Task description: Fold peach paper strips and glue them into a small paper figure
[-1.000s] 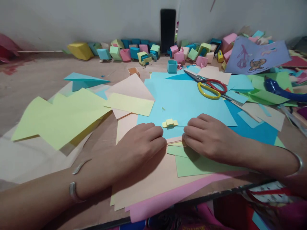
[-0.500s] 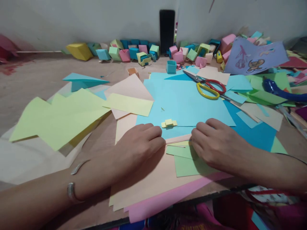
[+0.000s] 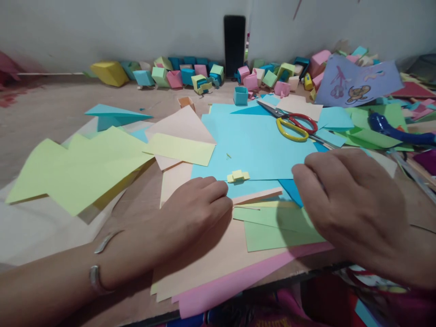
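Note:
My left hand [image 3: 195, 211] rests on the stacked paper, its fingers closed on one end of a narrow peach paper strip [image 3: 260, 195]. The strip's other end is free and points right. Raised over the right side of the papers, my right hand [image 3: 354, 209] is curled; its fingertips are hidden, so I cannot make out anything in it. A small folded yellow paper piece [image 3: 238, 176] lies just beyond my left hand on light-blue sheets [image 3: 259, 145]. Green paper [image 3: 279, 238] lies between my hands. Scissors [image 3: 293, 128] with red and yellow handles lie beyond my right hand.
Small folded paper boxes [image 3: 160, 76] line the wall on both sides of an upright phone [image 3: 235, 45]. A large yellow-green sheet [image 3: 76, 165] and a blue folded paper [image 3: 116, 117] lie left. A blue-handled tool [image 3: 391, 127] lies at right. The table edge is near me.
My right hand has let go of the peach strip's right end and moved right and up toward the camera. My left hand stays on the strip's left end.

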Tool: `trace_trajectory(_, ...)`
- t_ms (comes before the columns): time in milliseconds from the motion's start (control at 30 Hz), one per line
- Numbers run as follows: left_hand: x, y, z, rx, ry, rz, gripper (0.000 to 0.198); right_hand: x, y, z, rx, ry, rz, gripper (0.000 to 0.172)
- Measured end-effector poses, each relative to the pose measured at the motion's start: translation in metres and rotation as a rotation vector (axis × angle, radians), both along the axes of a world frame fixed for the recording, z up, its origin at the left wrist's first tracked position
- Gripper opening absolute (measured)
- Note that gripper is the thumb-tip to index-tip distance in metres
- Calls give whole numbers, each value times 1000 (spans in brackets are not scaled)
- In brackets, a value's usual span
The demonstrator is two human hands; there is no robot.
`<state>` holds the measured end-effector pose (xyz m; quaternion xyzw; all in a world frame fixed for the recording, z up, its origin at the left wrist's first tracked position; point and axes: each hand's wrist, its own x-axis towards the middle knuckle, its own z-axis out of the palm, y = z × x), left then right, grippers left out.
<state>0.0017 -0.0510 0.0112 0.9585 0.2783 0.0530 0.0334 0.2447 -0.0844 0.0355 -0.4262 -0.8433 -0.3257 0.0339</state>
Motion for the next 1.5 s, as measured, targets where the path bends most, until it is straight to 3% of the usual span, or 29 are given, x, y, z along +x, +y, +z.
trace_trajectory(133,-1,3,-4,19,-26,-25,21,-8,-3,-24,-160,-27,262,20)
trace_trajectory(300,-4,3,-4,-20,-11,-30,14,-15,-1,-44,-381,-84,246,12)
trace_trajectory(567,-21,-1,-6,37,146,-38,12,-12,0,-43,-370,-100,286,14)
trace_trajectory(900,-39,-9,-10,161,107,-77,17,-9,2,-45,-416,-67,302,13)
trace_trajectory(1133,-53,-17,-8,139,63,-45,19,-9,0,-44,-433,-55,308,13)
trace_trajectory(1400,-68,-29,-11,323,75,-43,20,-8,1,-43,-388,-19,353,13)
trace_trajectory(1500,-71,-30,-8,306,83,-11,23,-8,1,-44,-396,-22,368,15)
